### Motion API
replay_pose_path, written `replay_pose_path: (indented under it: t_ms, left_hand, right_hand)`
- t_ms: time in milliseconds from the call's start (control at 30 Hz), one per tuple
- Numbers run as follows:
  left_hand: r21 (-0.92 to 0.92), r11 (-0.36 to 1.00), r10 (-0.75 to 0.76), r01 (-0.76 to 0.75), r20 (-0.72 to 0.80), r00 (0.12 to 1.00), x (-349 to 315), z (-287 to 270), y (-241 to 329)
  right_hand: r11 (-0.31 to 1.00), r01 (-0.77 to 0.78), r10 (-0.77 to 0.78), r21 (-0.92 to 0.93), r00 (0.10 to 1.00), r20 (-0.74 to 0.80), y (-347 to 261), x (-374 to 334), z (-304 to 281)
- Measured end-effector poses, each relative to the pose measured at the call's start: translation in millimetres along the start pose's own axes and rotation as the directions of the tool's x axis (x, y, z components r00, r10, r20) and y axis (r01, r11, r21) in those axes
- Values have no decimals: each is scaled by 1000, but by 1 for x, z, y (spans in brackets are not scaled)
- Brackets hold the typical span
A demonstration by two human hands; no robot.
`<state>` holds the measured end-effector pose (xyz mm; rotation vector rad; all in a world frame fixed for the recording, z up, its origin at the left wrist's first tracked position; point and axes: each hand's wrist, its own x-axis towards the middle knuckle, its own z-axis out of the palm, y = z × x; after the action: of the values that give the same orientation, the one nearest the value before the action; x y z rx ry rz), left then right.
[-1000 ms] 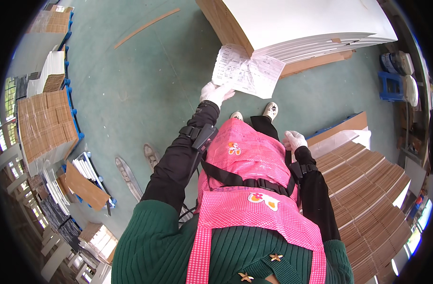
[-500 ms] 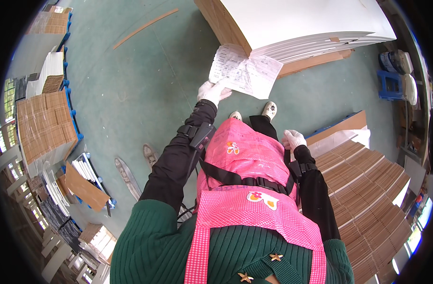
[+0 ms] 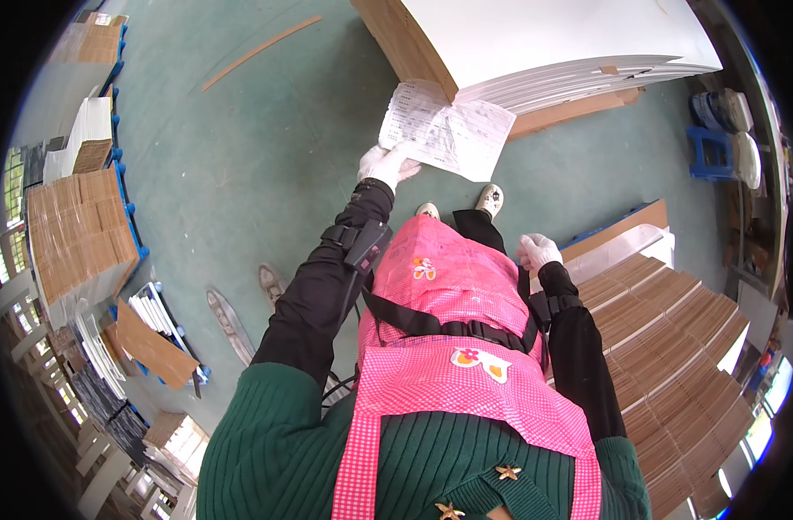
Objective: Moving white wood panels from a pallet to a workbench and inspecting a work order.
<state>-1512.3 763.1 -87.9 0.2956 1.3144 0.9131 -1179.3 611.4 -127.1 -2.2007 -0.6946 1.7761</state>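
A: Item one, with position, clock read from the middle of the view?

B: Paper sheet (image 3: 448, 132), white, creased, form-like print and handwriting; one piece. It lay between 12 and 1 o'clock, above the green floor (image 3: 240, 165), overlapping the near corner of a panel stack in view; whether they touched, I could not tell.

A: Held by?

B: Left hand (image 3: 386, 166), white-gloved, at 12 o'clock. Its grip was closed on the sheet's lower left edge. Black strapped device (image 3: 366, 248) on that forearm.

A: Right hand (image 3: 538, 251)?

B: White-gloved, at 3 o'clock, beside the pink gingham apron (image 3: 453, 282), apart from the sheet. Fingers curled; whether that grip contained anything, I could not tell.

A: Surrounding stock?

B: Stack of white-faced panels (image 3: 578, 39), brown on one side, at 1 o'clock. Corrugated cardboard stack (image 3: 674, 347), fanned in rows, at 4 o'clock, near the right forearm. Wrapped cardboard bundle (image 3: 78, 217), at 9 o'clock, on a blue pallet (image 3: 130, 212).

A: Sundries?

B: Blue plastic stool (image 3: 710, 154), one, between 2 and 3 o'clock. Narrow brown strip (image 3: 262, 53), one, flat on the floor at 11 o'clock. Brown board (image 3: 156, 342), one, tilted, at 8 o'clock.
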Motion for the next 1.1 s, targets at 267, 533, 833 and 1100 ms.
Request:
replay_pose_path:
  t_ms: [267, 533, 833, 1100]
  left_hand:
    - [13, 1000, 7, -7, 6, 1000, -4, 2, 3]
    - [1, 1000, 25, -25, 23, 999, -4, -3, -1]
    - [-2, 1000, 17, -17, 17, 1000, -2, -6, -3]
    - [10, 1000, 25, -25, -19, 999, -7, -3, 0]
  right_hand:
    - [1000, 6, -6, 0, 1000, 13, 5, 0, 0]
    - [997, 5, -5, -76, 1000, -2, 0, -4, 3]
    - [999, -6, 7, -48, 1000, 23, 2, 0, 3]
    - [999, -1, 1, -35, 1000, 20, 6, 1, 3]
